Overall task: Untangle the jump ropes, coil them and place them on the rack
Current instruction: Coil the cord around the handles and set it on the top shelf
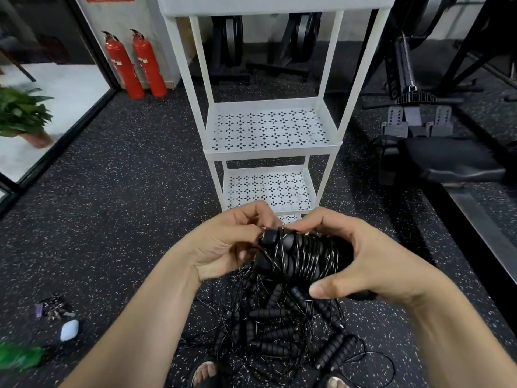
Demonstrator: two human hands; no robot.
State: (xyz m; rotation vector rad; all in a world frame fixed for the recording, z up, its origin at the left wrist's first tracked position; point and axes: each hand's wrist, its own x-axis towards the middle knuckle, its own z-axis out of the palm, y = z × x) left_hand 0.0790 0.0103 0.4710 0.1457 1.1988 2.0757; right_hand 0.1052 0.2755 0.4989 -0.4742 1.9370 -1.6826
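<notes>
- Jump rope (305,259), wound on its handles, before the rack (272,127); right hand (372,261) fingers clamp round it, hiding one end.
- Left hand (223,245) pinches its cord, fingertips half hidden.

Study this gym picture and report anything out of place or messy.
A tangled heap of black jump ropes sprawls on the floor in front of the white rack. Left of it, a bunch of keys and a small white case lie stray on the floor.
</notes>
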